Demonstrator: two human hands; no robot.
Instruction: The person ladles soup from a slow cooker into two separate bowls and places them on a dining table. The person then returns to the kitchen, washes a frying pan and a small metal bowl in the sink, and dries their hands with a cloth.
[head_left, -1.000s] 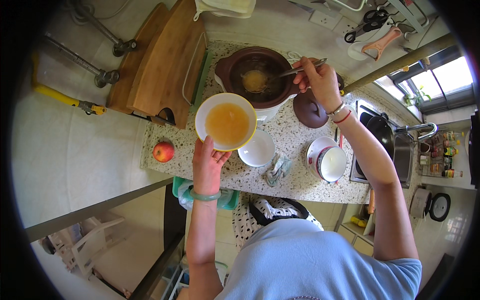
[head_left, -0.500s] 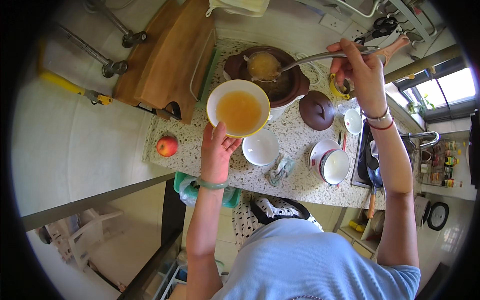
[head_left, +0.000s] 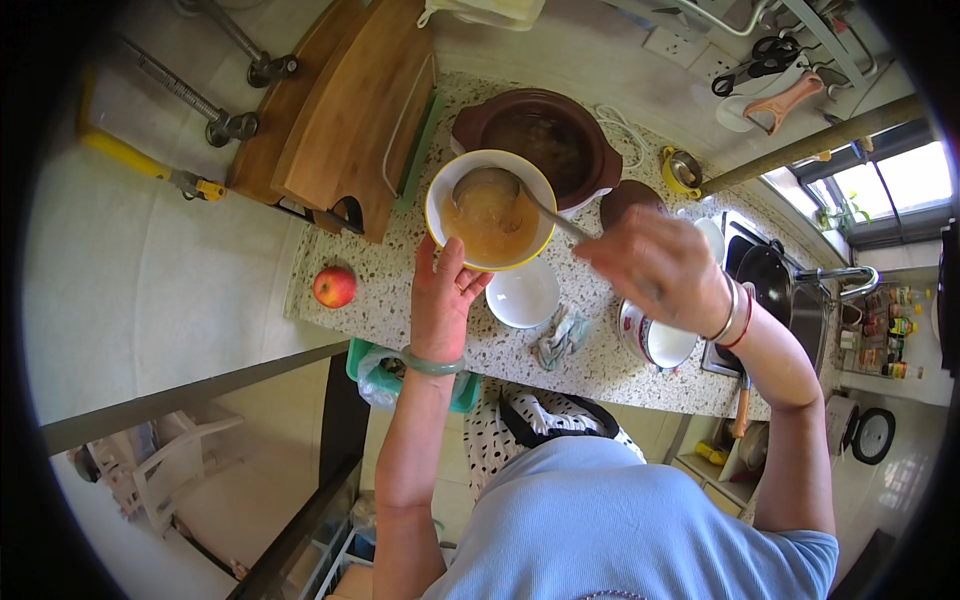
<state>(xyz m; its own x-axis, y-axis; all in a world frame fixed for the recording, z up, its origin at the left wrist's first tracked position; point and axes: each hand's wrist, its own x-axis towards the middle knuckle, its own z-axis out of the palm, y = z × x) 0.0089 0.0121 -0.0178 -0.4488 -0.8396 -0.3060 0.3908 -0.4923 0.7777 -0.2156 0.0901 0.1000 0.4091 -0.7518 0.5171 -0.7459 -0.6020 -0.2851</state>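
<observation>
My left hand (head_left: 440, 302) is closed on the near rim of a yellow-rimmed bowl (head_left: 440, 238), thumb over the edge. Cloudy yellowish soup (head_left: 493, 243) fills much of it. In my right hand (head_left: 660, 268), a little blurred, is the handle of a metal ladle (head_left: 548, 212); its scoop dips inside the bowl, tilted over the soup. Just behind the bowl stands a dark brown clay pot (head_left: 590, 150) with broth in it. Below the bowl, a white bowl (head_left: 523, 297) rests on the speckled counter.
An apple (head_left: 334, 287) and wooden cutting boards (head_left: 350, 110) are at the left. A crumpled cloth (head_left: 565, 338), a patterned bowl (head_left: 668, 345) and the brown lid (head_left: 630, 200) lie right of centre. Farther right are a sink with a wok (head_left: 765, 280) and a yellow cup (head_left: 682, 172).
My right hand has brought the ladle from above the clay pot down and nearer, into the bowl. My left hand has shifted the bowl slightly right and away from me.
</observation>
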